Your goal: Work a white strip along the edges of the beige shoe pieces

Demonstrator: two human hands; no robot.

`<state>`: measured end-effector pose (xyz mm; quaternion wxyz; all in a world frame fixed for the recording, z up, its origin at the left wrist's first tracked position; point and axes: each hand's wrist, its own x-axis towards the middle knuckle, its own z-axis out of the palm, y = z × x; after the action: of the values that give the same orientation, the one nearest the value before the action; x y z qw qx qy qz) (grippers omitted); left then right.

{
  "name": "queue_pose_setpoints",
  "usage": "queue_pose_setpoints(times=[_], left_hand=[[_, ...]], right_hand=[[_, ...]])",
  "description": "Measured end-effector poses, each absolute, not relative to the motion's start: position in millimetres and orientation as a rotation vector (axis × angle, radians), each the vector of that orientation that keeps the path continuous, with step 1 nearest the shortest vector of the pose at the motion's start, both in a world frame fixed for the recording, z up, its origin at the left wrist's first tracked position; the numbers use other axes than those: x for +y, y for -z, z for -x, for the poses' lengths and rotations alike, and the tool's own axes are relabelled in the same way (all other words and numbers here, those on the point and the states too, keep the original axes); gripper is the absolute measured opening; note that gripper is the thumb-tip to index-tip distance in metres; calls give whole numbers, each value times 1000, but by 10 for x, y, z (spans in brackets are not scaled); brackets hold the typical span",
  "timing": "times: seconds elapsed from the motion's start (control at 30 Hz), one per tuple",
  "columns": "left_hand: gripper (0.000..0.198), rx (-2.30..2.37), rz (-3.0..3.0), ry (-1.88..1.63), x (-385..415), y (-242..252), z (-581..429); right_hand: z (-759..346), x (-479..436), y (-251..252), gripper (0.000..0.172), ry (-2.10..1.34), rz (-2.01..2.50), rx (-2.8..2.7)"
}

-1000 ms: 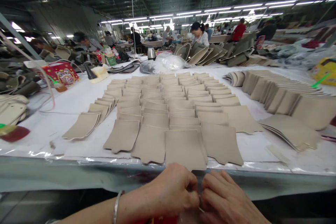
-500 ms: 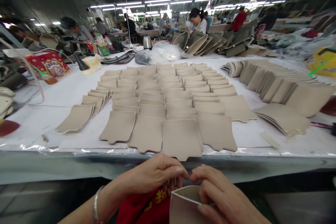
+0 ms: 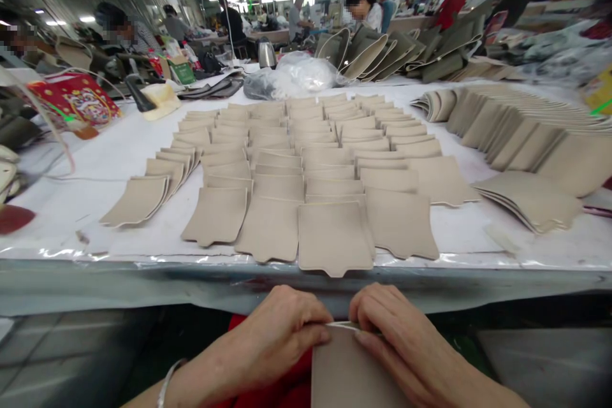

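Note:
Below the table's front edge, a beige leather-like panel (image 3: 351, 366) hangs between my hands, its pale top edges pressed close together. My left hand (image 3: 287, 325) pinches the top left corner between thumb and fingers. Farther along the same edge, my right hand (image 3: 394, 331) grips it with the thumb in front and the fingers curled behind. Red cloth (image 3: 282, 386) shows behind the panel. Just beyond my hands, rows of similar beige panels (image 3: 335, 236) overlap on the white-covered table (image 3: 143, 245), their notched ends toward me.
At right stand a long row of beige panels (image 3: 516, 121) and a small stack (image 3: 530, 197). Clear plastic (image 3: 296, 73), a brush (image 3: 138, 94) and a red bag (image 3: 79, 99) lie toward the back. Several people work beyond the table.
My left hand has come to the panel's top left corner and taken hold. The panel's gaping top edges have been brought together. The view has tilted down slightly.

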<state>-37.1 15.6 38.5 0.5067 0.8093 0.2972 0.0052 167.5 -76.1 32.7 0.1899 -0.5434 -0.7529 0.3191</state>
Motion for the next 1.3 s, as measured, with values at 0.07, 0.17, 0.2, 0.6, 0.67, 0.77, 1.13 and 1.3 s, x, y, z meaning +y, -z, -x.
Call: queue_pose_setpoints(times=[0.07,0.17,0.2,0.6,0.67,0.77,1.13,1.3], left_hand=[[17,706,-1899,-19,173,-370,366],[20,690,-1855,-8,184,-356,359],[22,680,-1854,-4,182,-355,356],[17,670,-1929,-105,54,-347,132],[17,637,-1942,-124,47,-336,118],[16,614,-1965,-103,43,-311,124],[19,651,-1914,-59,87,-268,179],[15,672,-2126,-10,26,-297,80]], right_hand=[[-1669,-754,-342,18,-925,1539,-2107],[-1686,-744,-335,19,-996,1551,-2070],[-1697,-743,-323,19,-1022,1548,-2055],[-1824,-788,-209,18,-1094,1454,-1913],[-1843,-794,-254,14,-1108,1486,-1873],[-1871,-806,-317,16,-1156,1534,-1821],[-2133,-987,-155,38,-1046,1507,-1771],[-2131,-1005,-145,36,-1067,1488,-1740]])
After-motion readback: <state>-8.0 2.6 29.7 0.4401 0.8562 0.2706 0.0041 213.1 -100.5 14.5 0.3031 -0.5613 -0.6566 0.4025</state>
